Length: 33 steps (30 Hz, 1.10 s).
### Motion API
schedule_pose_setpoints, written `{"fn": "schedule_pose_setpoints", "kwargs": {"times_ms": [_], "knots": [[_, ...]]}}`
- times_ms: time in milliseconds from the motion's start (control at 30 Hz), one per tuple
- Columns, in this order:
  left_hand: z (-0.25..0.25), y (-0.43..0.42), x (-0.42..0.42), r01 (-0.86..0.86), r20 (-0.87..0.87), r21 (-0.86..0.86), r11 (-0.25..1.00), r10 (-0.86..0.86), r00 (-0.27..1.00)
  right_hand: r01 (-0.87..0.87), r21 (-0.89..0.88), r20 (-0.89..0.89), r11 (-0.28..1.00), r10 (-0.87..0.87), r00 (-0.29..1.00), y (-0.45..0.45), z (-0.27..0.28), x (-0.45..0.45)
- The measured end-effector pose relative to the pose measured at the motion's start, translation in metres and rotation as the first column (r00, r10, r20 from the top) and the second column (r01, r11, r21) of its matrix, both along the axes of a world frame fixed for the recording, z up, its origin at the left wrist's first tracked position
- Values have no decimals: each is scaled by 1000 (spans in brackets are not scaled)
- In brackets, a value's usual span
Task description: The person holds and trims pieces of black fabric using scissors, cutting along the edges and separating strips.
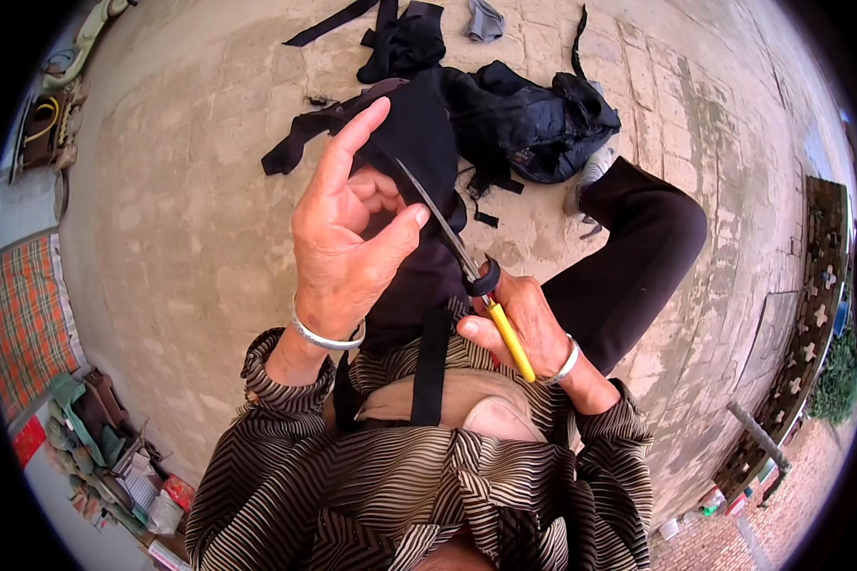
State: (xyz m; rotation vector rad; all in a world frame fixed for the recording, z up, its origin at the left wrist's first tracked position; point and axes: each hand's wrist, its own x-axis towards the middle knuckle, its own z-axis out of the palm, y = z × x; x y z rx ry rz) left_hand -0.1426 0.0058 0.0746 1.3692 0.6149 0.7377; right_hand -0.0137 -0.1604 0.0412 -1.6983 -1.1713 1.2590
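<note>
My right hand (522,328) is closed around a pair of scissors (445,226) with one yellow handle and a dark loop. The blades point up and to the left, close together. My left hand (341,243) is raised beside the blades, its index finger stretched out, its thumb apart, and the other fingers partly curled. The thumb tip is close to the blades; whether it touches them I cannot tell. Behind both lies a piece of black cloth (414,124) over my knee. A black strap (432,371) hangs across my lap.
A crumpled black bag (533,119) lies on the paved ground beyond my knees, with more black fabric (405,43) and a grey cloth (486,21) farther off. Small black scraps (487,220) are scattered nearby. Piled belongings (105,457) line the left side; a low wall (809,333) runs along the right.
</note>
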Motion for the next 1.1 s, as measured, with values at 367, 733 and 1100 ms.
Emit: {"fn": "schedule_pose_setpoints", "kwargs": {"times_ms": [367,733,1100], "knots": [[-1,2,1,36,51,-34,999,-34,998,-106,166,-118,980,126,985,4,1,5],[2,-1,3,79,41,-51,996,-77,996,-102,101,-65,990,109,992,2,-4,6],[8,0,0,53,4,-12,999,-53,999,12,110,2,994,-12,1000,1,-3,-2]]}}
